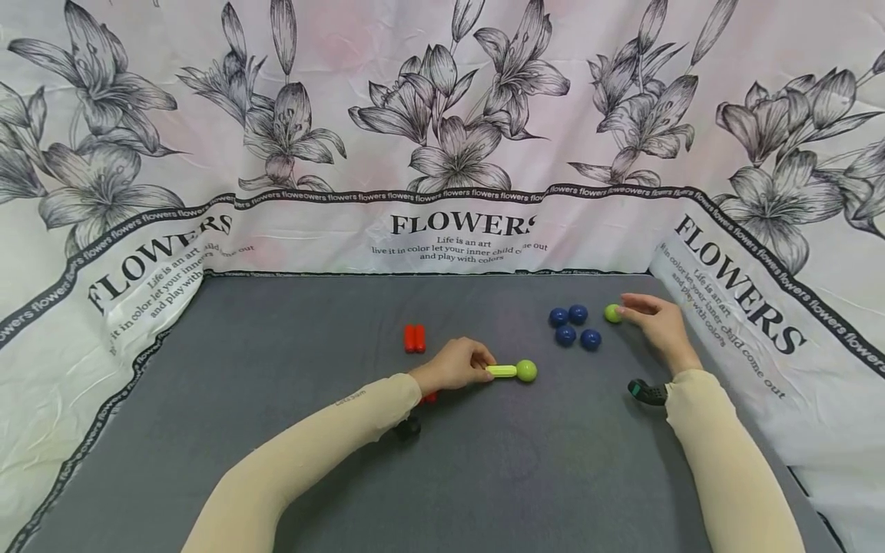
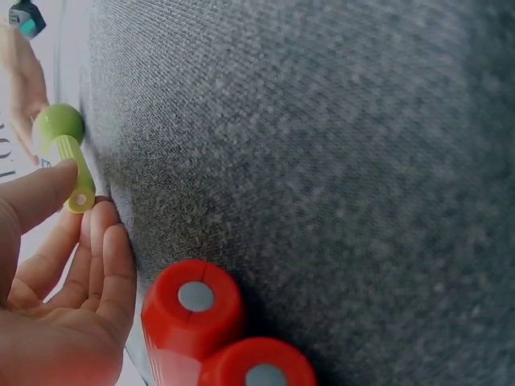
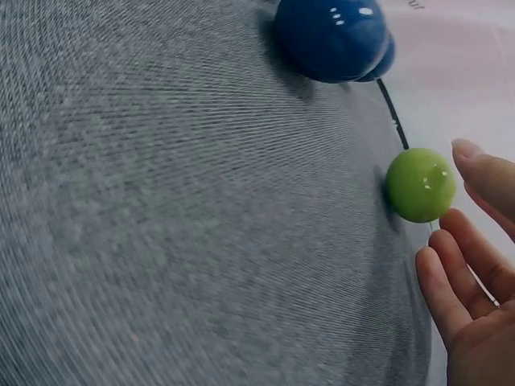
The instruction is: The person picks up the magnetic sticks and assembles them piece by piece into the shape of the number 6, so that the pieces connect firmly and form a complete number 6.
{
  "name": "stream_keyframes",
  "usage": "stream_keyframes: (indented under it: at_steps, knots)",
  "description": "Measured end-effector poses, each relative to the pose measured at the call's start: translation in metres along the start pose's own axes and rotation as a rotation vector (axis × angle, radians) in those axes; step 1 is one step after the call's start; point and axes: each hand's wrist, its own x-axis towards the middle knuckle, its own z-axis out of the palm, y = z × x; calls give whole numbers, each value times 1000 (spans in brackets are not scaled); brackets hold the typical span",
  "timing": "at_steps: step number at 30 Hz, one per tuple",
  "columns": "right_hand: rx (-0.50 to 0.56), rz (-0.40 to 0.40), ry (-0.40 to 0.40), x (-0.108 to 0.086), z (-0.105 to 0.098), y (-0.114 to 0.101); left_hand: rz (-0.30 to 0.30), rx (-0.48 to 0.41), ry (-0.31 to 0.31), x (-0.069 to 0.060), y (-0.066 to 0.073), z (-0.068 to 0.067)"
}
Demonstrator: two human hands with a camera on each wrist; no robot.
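My left hand (image 1: 456,362) pinches a yellow-green rod (image 1: 502,371) between thumb and fingertips, near one end. At the rod's far end sits a larger green ball (image 1: 526,371), touching it. The left wrist view also shows the rod (image 2: 71,161) in that pinch, with the ball (image 2: 61,121) beyond. On the right, a second green ball (image 3: 420,185) rests on the grey cloth. My right hand (image 1: 657,326) reaches to it, thumb and fingers spread on either side; the right wrist view shows no clear grip on the ball.
Several blue balls (image 1: 565,336) lie left of the right hand. Two red rods (image 1: 415,339) stand side by side behind the left wrist, and more red shows beneath that wrist. A flower-print cloth (image 1: 456,230) walls the grey table (image 1: 484,476) at the back and sides.
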Motion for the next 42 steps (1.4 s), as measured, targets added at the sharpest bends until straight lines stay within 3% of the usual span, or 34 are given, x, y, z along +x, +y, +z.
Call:
stream_keyframes:
  at_steps: [7, 17, 24, 36, 42]
  knots:
    - [-52, 14, -50, -3, 5, 0, -10, -6, -2, 0, 2, 1]
    - [-131, 11, -42, -2, 7, 1, -8, -10, -1, 0, 2, 3]
    - [-124, 3, -37, -1, 7, 0, 1, -12, 2, 0, 2, 3]
    - [-55, -73, -49, 4, 17, -30, 3, -10, 8, -1, 2, 3]
    - [-89, -135, -93, 3, 32, -49, 2, -8, 15, -1, 1, 3]
